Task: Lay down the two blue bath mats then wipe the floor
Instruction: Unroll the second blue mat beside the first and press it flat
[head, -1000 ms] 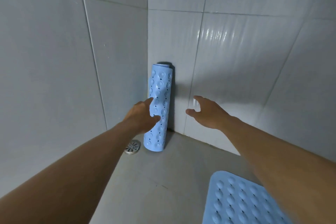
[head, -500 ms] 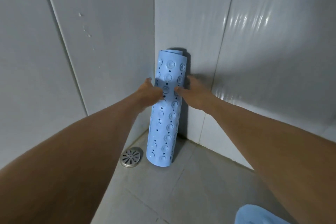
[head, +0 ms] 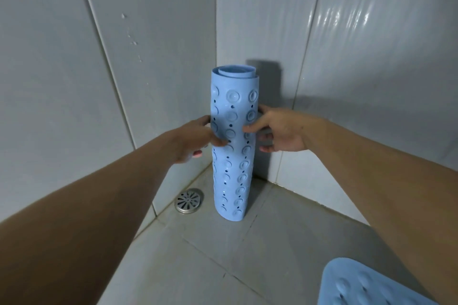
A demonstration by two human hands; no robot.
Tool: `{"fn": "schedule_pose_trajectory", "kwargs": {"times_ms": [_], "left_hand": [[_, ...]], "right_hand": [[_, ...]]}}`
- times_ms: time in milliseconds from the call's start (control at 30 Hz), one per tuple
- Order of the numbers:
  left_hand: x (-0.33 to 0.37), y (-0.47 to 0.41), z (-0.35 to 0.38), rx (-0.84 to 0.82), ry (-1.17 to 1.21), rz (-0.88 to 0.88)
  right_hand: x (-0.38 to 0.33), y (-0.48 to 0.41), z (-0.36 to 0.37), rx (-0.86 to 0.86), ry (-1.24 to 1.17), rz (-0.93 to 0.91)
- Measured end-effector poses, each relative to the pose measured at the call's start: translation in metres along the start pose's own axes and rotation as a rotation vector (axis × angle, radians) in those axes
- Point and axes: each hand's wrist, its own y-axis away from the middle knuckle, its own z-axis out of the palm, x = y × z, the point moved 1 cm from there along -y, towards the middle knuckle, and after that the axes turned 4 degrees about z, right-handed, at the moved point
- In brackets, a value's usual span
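So the rolled blue mat (head: pixel 233 146) is standing upright right in the corner where the two tiled walls (head: pixel 161 32) meet, suction cups and little holes facing outward, and you can see the spiral of the roll at its top end. Both hands have hold of it, a bit above the middle. The left hand (head: pixel 195 138) grips the left side with the thumb pressed across the front and the other fingers going round the back, where I can't see them. The right hand (head: pixel 282 131) grips the right side the same way, thumb tip on the front and upper fingers curled round the far edge, though the lower fingers look curled just beside the roll and I can't tell if they're touching it. The bottom end of the roll is down at the grey tiled floor (head: pixel 198 267), well below the fingers, and I honestly can't say whether it's resting there or just off it. A round metal drain (head: pixel 188 200) sits just beside that bottom end, under the left hand. The other blue mat (head: pixel 359 287) lies flat on the floor, bumps up, well apart from both hands.
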Motion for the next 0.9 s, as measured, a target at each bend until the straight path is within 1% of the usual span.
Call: {"fn": "schedule_pose_trajectory", "kwargs": {"times_ms": [100,167,233,333,400,500,600,667,733,800,900], "left_hand": [[0.001,0.029,0.0,-0.104,0.093,-0.123],[0.001,0.046,-0.002,-0.172,0.198,-0.189],[0.0,0.064,-0.002,-0.218,0.322,-0.229],[-0.004,0.088,0.0,-0.213,0.517,-0.271],[-0.008,0.103,0.004,-0.207,0.601,-0.284],[-0.014,0.118,0.013,-0.157,0.6,-0.303],[-0.021,0.136,0.027,-0.128,0.598,-0.32],[-0.027,0.148,0.034,-0.115,0.653,-0.317],[-0.034,0.157,0.039,-0.083,0.722,-0.299],[-0.042,0.162,0.042,-0.035,0.78,-0.32],[-0.04,0.171,0.046,-0.014,0.705,-0.321]], "right_hand": [[0.002,0.027,0.004,-0.076,-0.082,0.076],[0.003,0.041,0.009,-0.126,-0.163,0.083],[0.008,0.057,0.014,-0.138,-0.23,0.112],[0.017,0.087,0.017,-0.177,-0.344,0.174],[0.023,0.106,0.02,-0.182,-0.409,0.214],[0.033,0.119,0.031,-0.183,-0.432,0.287],[0.044,0.131,0.047,-0.16,-0.307,0.307],[0.049,0.143,0.058,-0.122,-0.227,0.291],[0.055,0.153,0.063,-0.125,-0.209,0.292],[0.064,0.161,0.066,-0.139,-0.251,0.293],[0.078,0.168,0.073,-0.126,-0.381,0.335]]}}
